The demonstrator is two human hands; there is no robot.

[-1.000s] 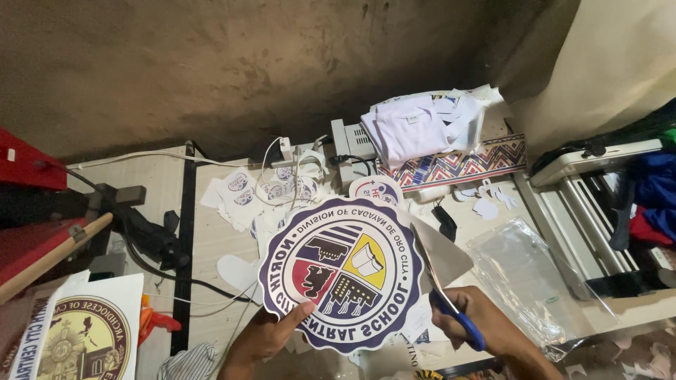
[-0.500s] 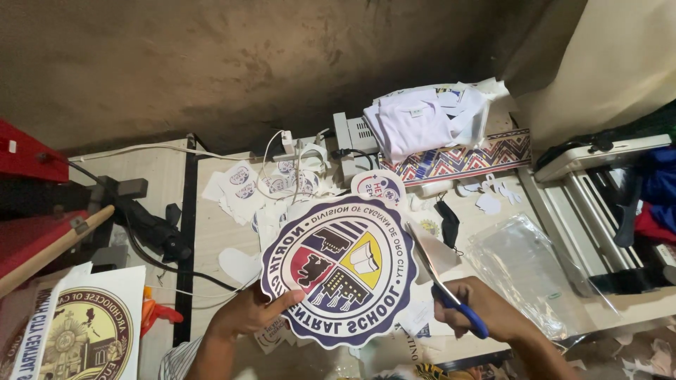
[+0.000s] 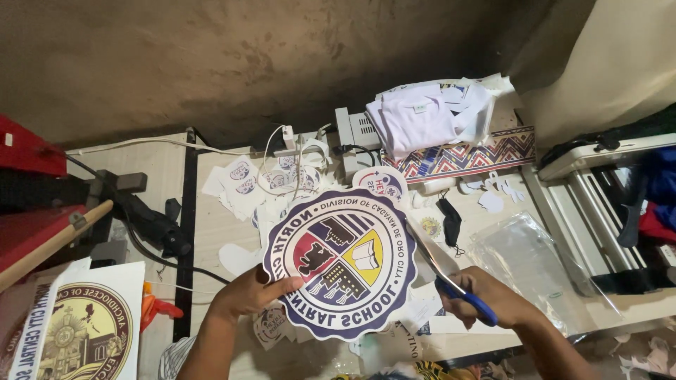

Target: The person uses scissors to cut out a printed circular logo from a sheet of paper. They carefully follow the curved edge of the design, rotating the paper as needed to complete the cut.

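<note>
I see the big round scalloped-edge printed emblem, navy-bordered with a four-colour shield in its middle [image 3: 341,262], has turned a little further counter-clockwise than it stood half a second ago, and it now sits slightly higher and more to the left over the pale wooden tabletop [image 3: 211,236]. My reading is that the cut is being fed around the right-hand edge by rotating the sheet, with most of the outline already trimmed to its scallops.

My left hand [image 3: 248,292] pinches the emblem's near-left edge, thumb on the printed face and the other fingers under it; a second ago that thumb lay lower and pointed further right. My right hand [image 3: 486,299] is closed through the loops of the blue-handled scissors [image 3: 451,281], whose blades lie along the emblem's right edge. I cannot tell whether the blades are parted or closed. The hand has drifted slightly right and nearer. The white offcut flap that stood up beside the blades a second ago is smaller now.

Left of all this lies a white sheet with a gold round seal [image 3: 84,331]; on the right, a crumpled clear plastic bag [image 3: 528,271]. At the far edge sits folded white cloth [image 3: 422,119].
</note>
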